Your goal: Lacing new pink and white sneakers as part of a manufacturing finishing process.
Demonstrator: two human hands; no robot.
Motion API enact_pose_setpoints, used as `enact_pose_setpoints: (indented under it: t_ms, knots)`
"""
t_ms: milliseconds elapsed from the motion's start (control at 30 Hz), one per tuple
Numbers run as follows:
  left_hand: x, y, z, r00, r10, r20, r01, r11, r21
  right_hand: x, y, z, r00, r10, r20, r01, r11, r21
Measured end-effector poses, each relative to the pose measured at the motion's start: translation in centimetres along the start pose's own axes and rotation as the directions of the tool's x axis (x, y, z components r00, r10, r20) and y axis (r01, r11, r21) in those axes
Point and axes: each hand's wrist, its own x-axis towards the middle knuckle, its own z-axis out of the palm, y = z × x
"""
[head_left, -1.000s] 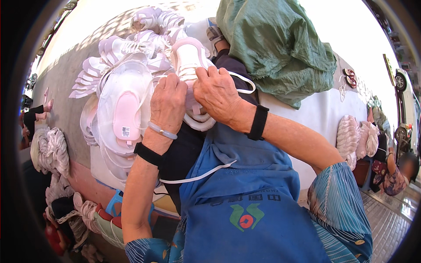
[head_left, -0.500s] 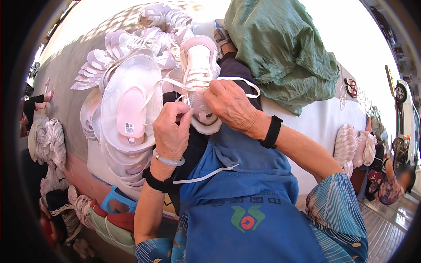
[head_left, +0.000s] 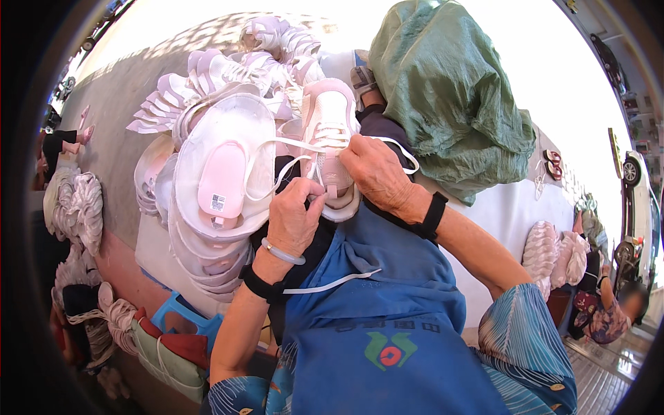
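A pale pink and white shoe upper (head_left: 329,104) lies toe away from me over my dark-clothed leg. White shoelace (head_left: 277,141) runs through its upper eyelets, with loose lengths looping out to both sides. My left hand (head_left: 294,216) is closed in a pinch beside the tongue, where a strand of lace runs down to the fingertips. On the other side, my right hand (head_left: 375,173) is closed on the edge of the shoe upper, its fingertips mostly hidden. Another white lace (head_left: 332,281) lies across my blue apron (head_left: 387,304).
Stacked pink and white shoe uppers (head_left: 221,124) stand left of my leg, with more fanned out behind. A large green sack (head_left: 449,104) is at the far right. Near the left is a blue stool (head_left: 185,317) by a green and red bundle (head_left: 169,349). Another person (head_left: 612,315) sits far right.
The whole view has shifted, so the shoe and hands appear slightly lower and further right. My left hand's pinch has moved in closer to the shoe's tongue; my right hand stays at the upper's edge.
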Motion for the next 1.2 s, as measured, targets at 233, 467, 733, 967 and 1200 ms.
enact_pose_setpoints:
  t_ms: [233,467,733,967,1200]
  knots:
    - [-0.6,0.0,-0.3,1.000,0.000,-0.018,0.001,1.000,0.027,-0.8,-2.9,-2.0,0.988,-0.149,-0.042,0.154,0.978,0.141]
    - [-2.2,3.5,-3.0,0.978,-0.204,-0.038,0.182,0.930,-0.321,-2.7,-7.3,-9.1,0.951,-0.111,0.289,-0.178,0.569,0.803]
    - [-4.1,6.6,-3.9,0.996,-0.084,0.035,0.091,0.941,-0.326,-2.7,-6.7,-5.5,0.997,0.053,0.059,-0.079,0.556,0.827]
    - [-5.4,5.1,-2.5,0.924,-0.310,0.226,0.383,0.784,-0.488,-2.8,-6.9,-4.1,0.962,0.073,0.264,-0.240,0.686,0.686]
    - [-3.6,1.6,0.7,0.644,-0.526,0.555,0.722,0.180,-0.668,-4.1,-4.0,-1.6,0.950,0.042,0.309,-0.173,0.895,0.411]
